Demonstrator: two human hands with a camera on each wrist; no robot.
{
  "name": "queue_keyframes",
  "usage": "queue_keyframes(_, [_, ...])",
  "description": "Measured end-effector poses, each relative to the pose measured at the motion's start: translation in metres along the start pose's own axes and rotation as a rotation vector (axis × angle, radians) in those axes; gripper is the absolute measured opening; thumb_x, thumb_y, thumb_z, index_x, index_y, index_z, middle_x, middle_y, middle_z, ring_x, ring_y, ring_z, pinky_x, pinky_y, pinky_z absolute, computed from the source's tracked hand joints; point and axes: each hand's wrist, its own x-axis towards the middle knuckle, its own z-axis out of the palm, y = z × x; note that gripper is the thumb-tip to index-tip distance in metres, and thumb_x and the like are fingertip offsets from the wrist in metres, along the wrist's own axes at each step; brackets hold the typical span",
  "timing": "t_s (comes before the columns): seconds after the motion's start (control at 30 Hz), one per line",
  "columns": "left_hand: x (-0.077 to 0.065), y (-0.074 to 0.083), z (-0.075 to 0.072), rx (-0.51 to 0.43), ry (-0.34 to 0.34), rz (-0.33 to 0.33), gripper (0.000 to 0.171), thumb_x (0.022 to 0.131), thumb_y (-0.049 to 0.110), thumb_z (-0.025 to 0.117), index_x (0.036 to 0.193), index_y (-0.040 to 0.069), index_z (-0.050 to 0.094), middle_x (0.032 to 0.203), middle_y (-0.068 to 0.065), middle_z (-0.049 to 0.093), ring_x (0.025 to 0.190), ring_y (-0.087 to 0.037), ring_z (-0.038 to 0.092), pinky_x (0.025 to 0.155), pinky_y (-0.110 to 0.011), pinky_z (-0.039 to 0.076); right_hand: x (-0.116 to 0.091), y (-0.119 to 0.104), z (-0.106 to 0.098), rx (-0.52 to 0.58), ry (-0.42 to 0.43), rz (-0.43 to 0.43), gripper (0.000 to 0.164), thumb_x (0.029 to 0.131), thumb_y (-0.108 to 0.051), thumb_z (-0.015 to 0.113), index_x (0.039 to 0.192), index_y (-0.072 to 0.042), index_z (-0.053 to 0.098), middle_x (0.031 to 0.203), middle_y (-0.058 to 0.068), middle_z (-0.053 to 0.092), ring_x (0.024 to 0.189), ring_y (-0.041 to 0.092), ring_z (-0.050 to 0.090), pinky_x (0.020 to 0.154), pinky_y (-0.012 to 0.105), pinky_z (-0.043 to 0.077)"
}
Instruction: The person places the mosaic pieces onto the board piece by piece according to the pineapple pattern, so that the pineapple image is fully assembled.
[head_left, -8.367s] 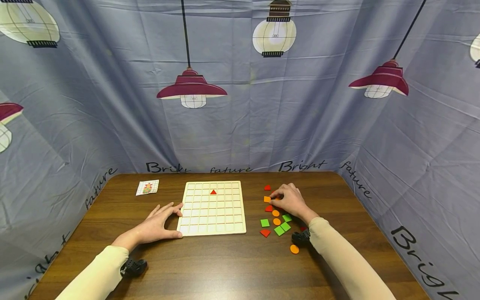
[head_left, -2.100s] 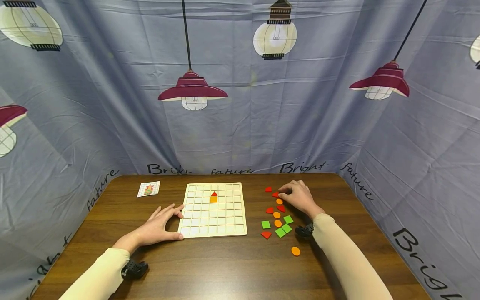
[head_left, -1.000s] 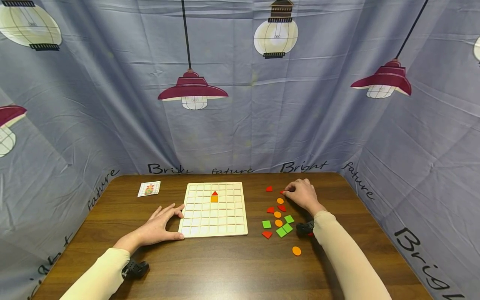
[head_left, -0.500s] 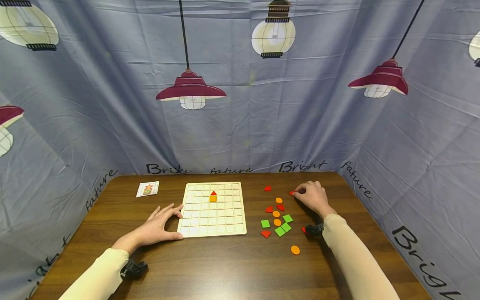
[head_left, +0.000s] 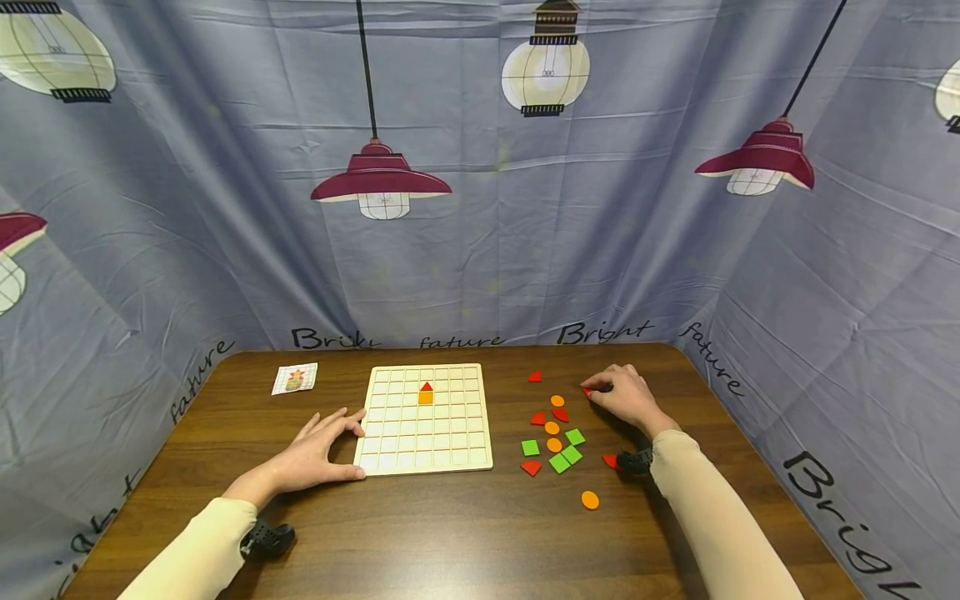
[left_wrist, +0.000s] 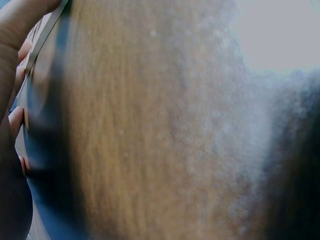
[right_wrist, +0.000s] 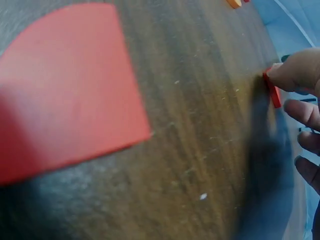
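Brown table (head_left: 450, 533); hands (head_left: 309, 454) (head_left: 624, 397) touch board (head_left: 450, 437), red piece (right_wrist: 274, 94).

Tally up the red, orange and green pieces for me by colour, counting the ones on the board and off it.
Red pieces: 7 (1 on the board, 1 at the right hand, 5 elsewhere)
Orange pieces: 5 (1 on the board)
Green pieces: 4
Total in sight: 16

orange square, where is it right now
In the head view, the orange square lies on the cream grid board, left of the picture's centre, directly below the red triangle.
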Motion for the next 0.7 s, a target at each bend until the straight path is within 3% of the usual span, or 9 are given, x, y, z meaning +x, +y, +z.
queue_keyframes(0.23, [-0.0002,0.0007,-0.0009,0.001,0.001,0.001,0.054,0.082,0.055,0.081,0.116,0.022,0.057,0.162,-0.012,0.037,0.149,-0.047,0.025,0.118,-0.07,0.003,0.0008,-0.003,0.0021,-0.064,0.03,0.004,0.021,0.091,-0.035,0.078,0.1,-0.016,0.076,0.095,0.001,0.066,0.098,0.029,0.051,0.084,0.048,0.04])
queue_keyframes(0.47, [-0.0004,0.0006,-0.0002,0.0,0.001,0.003,0.054,0.082,0.055,0.081,0.116,0.021,0.057,0.162,-0.013,0.038,0.149,-0.047,0.025,0.117,-0.07,0.003,-0.0008,-0.0058,0.0023,-0.058,0.015,0.005,0.023,0.092,-0.029,0.075,0.11,-0.015,0.076,0.097,0.001,0.063,0.096,0.026,0.049,0.084,0.047,0.039])
queue_keyframes(0.7, [0.0003,-0.0007,-0.0001,0.005,0.006,0.002,0.054,0.081,0.056,0.081,0.116,0.022,0.056,0.161,-0.012,0.039,0.149,-0.047,0.026,0.117,-0.07,0.003,-0.0023,-0.0028,0.0034,-0.039,0.026,0.046,0.026,0.091,-0.036,0.077,0.104,-0.013,0.075,0.097,0.003,0.064,0.095,0.026,0.048,0.08,0.043,0.039])
